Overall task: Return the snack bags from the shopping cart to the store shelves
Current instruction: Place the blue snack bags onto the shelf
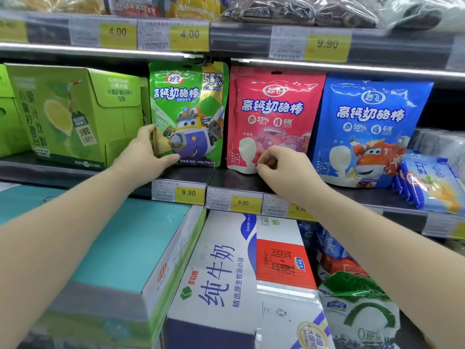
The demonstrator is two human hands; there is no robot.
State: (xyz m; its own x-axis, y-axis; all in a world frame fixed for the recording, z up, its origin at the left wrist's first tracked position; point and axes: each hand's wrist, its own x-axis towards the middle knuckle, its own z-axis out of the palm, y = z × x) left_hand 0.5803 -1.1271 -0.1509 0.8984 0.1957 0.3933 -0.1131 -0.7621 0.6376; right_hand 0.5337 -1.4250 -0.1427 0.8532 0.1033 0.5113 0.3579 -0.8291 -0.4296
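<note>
Three snack bags stand upright side by side on the middle shelf (352, 195): a green bag (187, 107), a red bag (274, 114) and a blue bag (370, 127). My left hand (144, 153) grips the green bag's lower left corner, fingers behind its left edge and thumb across the front bottom. My right hand (279, 167) has its fingers curled at the red bag's lower front, pinching its bottom edge. The shopping cart is out of view.
A green drink carton (73, 114) stands left of the green bag. Blue packets (432, 182) lie right of the blue bag. Below are a teal box (118, 250), milk cartons (226, 273) and a green-white bag (359, 306). Price tags line the shelf edges.
</note>
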